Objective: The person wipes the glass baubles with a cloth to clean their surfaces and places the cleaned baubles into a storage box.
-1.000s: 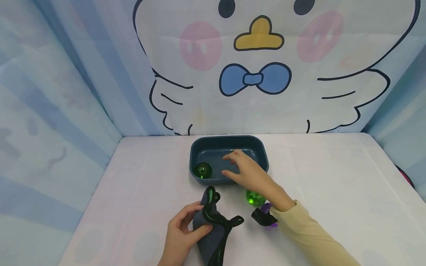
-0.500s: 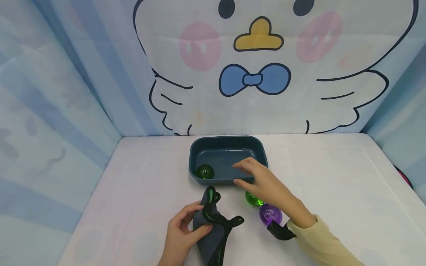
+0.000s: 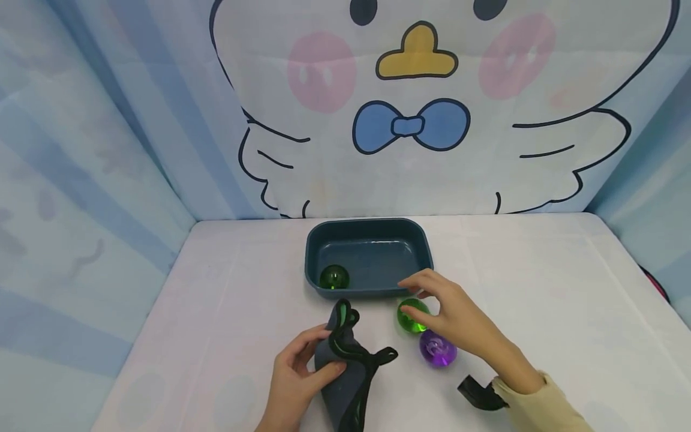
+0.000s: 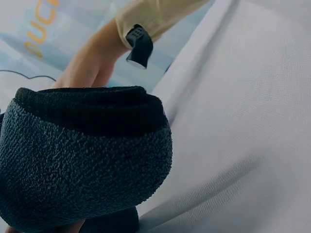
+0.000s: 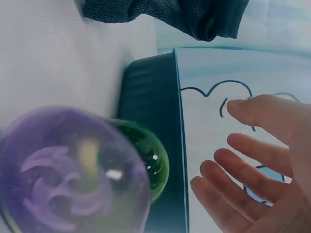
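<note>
My left hand (image 3: 297,372) holds a folded dark grey cloth piece (image 3: 337,384) with thick wavy black edging and green inside its folds. Up close in the left wrist view, that cloth piece (image 4: 87,174) has a nubby texture and covers most of the hand. My right hand (image 3: 459,315) hovers over a clear green ball (image 3: 408,324), fingers apart and holding nothing. A clear purple ball (image 3: 438,348) lies beside the green one, with a swirl inside it visible in the right wrist view. Another, darker-looking green ball (image 3: 334,276) sits in the front left corner of a dark teal tray (image 3: 372,293).
White cloth covers the table (image 3: 232,300), and the tray stands near its back edge. Behind rises a cartoon-printed curtain (image 3: 410,174), with more fabric at both sides. A black strap-like piece (image 3: 480,394) hangs at the right cuff.
My right hand has drawn back from over the tray, toward me and to the right, to the green ball. The purple ball has come into full view. The left hand stays put.
</note>
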`<state>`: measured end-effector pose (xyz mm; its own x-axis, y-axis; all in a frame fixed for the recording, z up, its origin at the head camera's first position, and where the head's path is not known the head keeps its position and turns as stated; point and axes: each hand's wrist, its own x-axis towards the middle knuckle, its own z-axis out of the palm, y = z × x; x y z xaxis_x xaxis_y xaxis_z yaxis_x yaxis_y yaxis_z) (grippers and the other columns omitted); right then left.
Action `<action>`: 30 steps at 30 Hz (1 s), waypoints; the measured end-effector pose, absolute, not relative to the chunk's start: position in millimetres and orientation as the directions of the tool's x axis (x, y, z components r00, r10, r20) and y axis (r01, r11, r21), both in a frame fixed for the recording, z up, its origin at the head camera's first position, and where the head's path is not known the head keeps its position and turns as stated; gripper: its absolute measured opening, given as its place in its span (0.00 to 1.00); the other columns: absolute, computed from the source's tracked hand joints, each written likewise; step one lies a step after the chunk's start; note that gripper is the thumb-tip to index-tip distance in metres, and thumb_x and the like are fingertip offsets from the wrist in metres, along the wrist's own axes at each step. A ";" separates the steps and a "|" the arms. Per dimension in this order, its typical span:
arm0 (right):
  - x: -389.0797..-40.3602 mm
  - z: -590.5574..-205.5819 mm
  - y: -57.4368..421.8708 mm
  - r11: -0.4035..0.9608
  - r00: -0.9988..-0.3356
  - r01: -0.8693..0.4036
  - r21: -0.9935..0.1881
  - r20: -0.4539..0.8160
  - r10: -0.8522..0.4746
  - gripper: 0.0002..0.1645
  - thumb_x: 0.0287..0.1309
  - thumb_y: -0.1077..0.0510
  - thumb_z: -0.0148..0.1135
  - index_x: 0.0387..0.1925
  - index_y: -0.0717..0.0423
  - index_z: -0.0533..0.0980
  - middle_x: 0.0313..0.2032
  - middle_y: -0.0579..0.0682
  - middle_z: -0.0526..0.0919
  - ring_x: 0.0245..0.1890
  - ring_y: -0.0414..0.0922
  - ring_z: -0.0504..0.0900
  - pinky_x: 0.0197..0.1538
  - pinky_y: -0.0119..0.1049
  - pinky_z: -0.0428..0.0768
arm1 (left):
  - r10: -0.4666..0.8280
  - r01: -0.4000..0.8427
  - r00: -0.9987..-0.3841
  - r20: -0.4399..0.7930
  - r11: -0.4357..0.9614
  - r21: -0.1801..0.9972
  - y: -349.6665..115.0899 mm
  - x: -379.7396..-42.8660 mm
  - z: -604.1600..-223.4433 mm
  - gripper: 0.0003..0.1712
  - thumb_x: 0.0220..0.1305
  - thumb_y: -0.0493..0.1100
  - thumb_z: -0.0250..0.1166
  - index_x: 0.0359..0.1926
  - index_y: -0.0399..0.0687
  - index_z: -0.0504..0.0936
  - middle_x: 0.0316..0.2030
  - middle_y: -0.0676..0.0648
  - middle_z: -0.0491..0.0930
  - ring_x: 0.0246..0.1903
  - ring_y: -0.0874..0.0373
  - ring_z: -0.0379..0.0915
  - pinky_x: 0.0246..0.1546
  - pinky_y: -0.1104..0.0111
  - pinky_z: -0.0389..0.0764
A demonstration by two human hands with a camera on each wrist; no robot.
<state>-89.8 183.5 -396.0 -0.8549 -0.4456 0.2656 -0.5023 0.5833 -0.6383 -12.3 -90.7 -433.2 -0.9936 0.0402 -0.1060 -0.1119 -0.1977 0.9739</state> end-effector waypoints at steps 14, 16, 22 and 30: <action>-78.2 -414.9 204.3 0.598 -0.847 -0.516 -0.613 0.259 -0.465 0.23 0.53 0.60 0.74 0.51 0.56 0.79 0.49 0.47 0.83 0.49 0.47 0.82 0.52 0.44 0.84 | 0.034 -0.097 -0.995 -0.092 -0.206 0.974 -88.7 -12.7 -436.5 0.30 0.45 0.26 0.75 0.52 0.34 0.79 0.61 0.40 0.73 0.63 0.48 0.69 0.49 0.61 0.84; -77.9 -418.3 205.5 0.600 -0.845 -0.519 -0.609 0.259 -0.468 0.25 0.52 0.60 0.75 0.52 0.57 0.78 0.50 0.48 0.82 0.50 0.47 0.82 0.52 0.44 0.84 | 0.041 -0.101 -0.995 -0.095 -0.208 0.973 -88.8 -12.9 -436.8 0.30 0.45 0.26 0.75 0.53 0.35 0.79 0.62 0.41 0.72 0.64 0.47 0.67 0.49 0.61 0.84; -79.4 -427.6 206.3 0.606 -0.857 -0.494 -0.624 0.232 -0.459 0.29 0.51 0.58 0.76 0.55 0.59 0.77 0.52 0.50 0.81 0.49 0.47 0.82 0.49 0.43 0.85 | 0.053 -0.122 -0.992 -0.113 -0.204 0.971 -89.7 -13.6 -437.1 0.31 0.46 0.28 0.76 0.55 0.38 0.79 0.63 0.41 0.70 0.66 0.42 0.63 0.50 0.61 0.83; -82.6 -431.4 201.3 0.644 -0.892 -0.418 -0.641 0.154 -0.426 0.32 0.52 0.55 0.75 0.57 0.62 0.75 0.54 0.57 0.81 0.50 0.52 0.83 0.46 0.41 0.86 | 0.047 -0.116 -0.993 -0.109 -0.195 0.974 -90.7 -12.5 -438.2 0.32 0.46 0.28 0.76 0.55 0.38 0.79 0.64 0.40 0.70 0.67 0.42 0.64 0.51 0.62 0.83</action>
<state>-82.6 201.3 -431.4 -0.8918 -0.4255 0.1535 -0.4176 0.6439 -0.6412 -12.5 -90.7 -438.2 -0.9929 0.0465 -0.1094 -0.1165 -0.1953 0.9738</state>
